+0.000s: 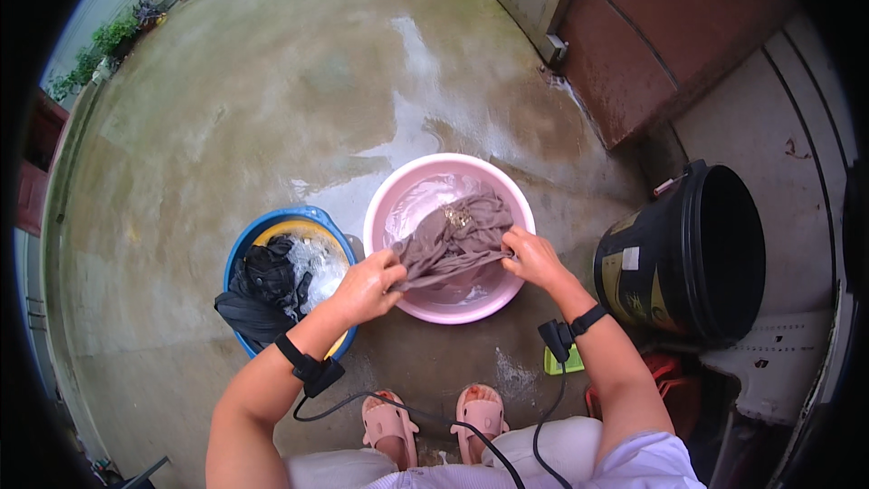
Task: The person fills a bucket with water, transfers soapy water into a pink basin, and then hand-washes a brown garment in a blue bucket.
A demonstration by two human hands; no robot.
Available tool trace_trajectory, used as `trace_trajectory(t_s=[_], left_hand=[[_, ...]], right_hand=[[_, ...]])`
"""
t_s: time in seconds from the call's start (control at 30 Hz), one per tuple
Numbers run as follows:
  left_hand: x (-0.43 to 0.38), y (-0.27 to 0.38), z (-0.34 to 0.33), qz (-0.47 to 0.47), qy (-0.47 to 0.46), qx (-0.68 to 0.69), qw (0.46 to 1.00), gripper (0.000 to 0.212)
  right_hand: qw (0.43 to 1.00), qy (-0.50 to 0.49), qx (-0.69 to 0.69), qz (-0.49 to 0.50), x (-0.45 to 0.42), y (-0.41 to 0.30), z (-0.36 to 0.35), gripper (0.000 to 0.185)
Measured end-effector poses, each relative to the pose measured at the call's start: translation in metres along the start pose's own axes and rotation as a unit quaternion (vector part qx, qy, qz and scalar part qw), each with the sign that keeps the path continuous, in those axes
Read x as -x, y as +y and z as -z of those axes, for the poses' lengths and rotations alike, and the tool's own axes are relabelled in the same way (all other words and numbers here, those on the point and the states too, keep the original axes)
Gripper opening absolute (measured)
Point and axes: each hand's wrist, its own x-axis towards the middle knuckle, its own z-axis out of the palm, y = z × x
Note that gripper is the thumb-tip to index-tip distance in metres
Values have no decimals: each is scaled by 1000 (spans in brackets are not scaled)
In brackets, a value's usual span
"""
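A wet grey-brown garment (451, 234) is stretched between my two hands over a pink plastic basin (445, 316) that holds water. My left hand (372, 285) pinches its left end at the basin's lower left rim. My right hand (533, 257) grips the other end at the right rim. A shiny gold patch shows on the cloth. Left of the pink basin, a blue basin (233, 261) with a yellow inner surface holds black clothes (268, 282) in sudsy water (319, 272); some dark cloth hangs over its left edge.
A large black bucket (730, 251) lies tilted at the right, near a reddish-brown door (624, 34). A green plastic item (563, 360) is on the wet concrete floor (271, 102) below my right wrist. Cables run from both wristbands. My feet in pink slippers (388, 418) stand below the basin.
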Motion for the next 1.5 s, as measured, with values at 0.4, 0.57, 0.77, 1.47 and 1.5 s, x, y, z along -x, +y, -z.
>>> trace_trajectory(t_s=[0.4, 0.57, 0.77, 1.47, 1.5], left_hand=[[-16, 42, 9, -110, 22, 0, 994, 21], [-24, 59, -6, -247, 22, 33, 968, 20], [-9, 83, -49, -303, -54, 78, 948, 16], [-22, 118, 131, -115, 166, -287, 936, 15], [-22, 126, 142, -132, 205, -286, 927, 16]], right_hand=[[848, 60, -483, -208, -29, -3, 4, 14], [985, 84, -99, -110, -16, 3, -23, 15], [967, 101, 135, -188, -16, -2, -24, 17], [889, 397, -206, 93, -45, -167, 180, 13], [876, 425, -206, 101, -42, -174, 192, 13]])
